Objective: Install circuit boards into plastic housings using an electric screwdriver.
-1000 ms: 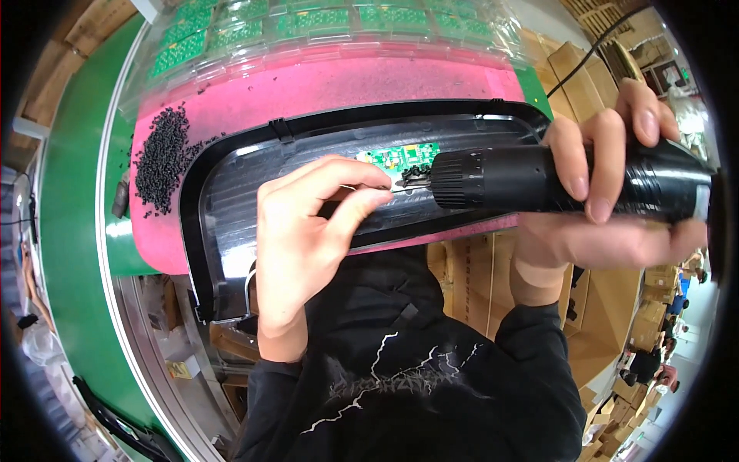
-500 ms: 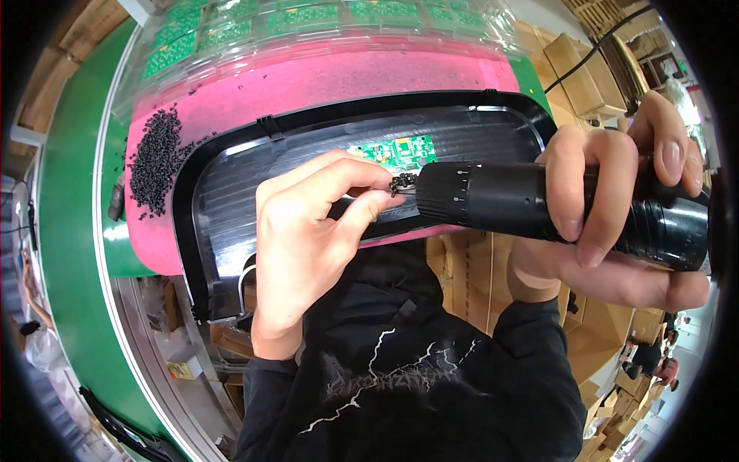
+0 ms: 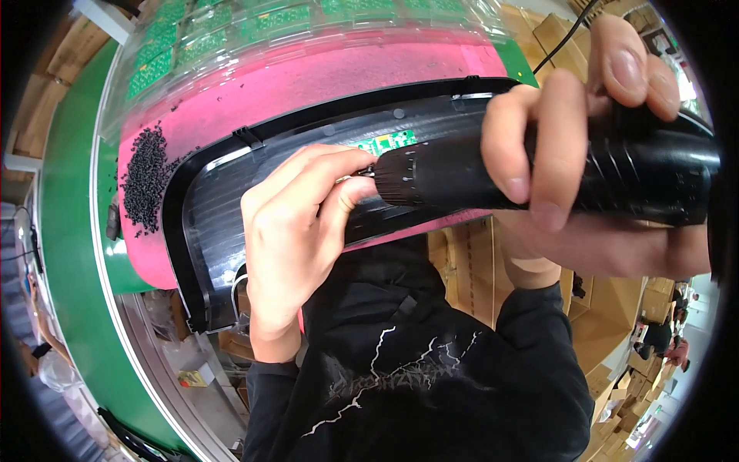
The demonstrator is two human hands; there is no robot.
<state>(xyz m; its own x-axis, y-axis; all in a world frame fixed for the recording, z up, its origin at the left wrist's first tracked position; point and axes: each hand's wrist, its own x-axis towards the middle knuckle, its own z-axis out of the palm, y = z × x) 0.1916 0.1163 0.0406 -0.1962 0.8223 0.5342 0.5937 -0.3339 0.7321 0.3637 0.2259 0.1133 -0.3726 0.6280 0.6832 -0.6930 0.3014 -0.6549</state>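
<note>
My right hand (image 3: 550, 146) is wrapped round a thick black electric screwdriver (image 3: 454, 173), which lies almost level and points left. At its tip, the thumb and fingers of my left hand (image 3: 289, 208) pinch small black screws (image 3: 365, 172), mostly hidden by the fingertips. Both hands are over a curved black plastic housing (image 3: 202, 281), open side up. Inside it lies a green circuit board (image 3: 396, 141), partly covered by the screwdriver and my left fingers. A white wire (image 3: 234, 296) bends at the housing's near left corner.
The housing rests on a pink mat (image 3: 308, 81) on a green table (image 3: 73, 269). A heap of black screws (image 3: 144, 181) lies left of it. Clear trays (image 3: 277, 27) with several green boards stand at the back. Cardboard boxes (image 3: 554, 42) are at the right.
The screwdriver and both hands have shifted left and slightly up in the picture. The screw cluster at my left fingertips is now more hidden, with the screwdriver tip close against it.
</note>
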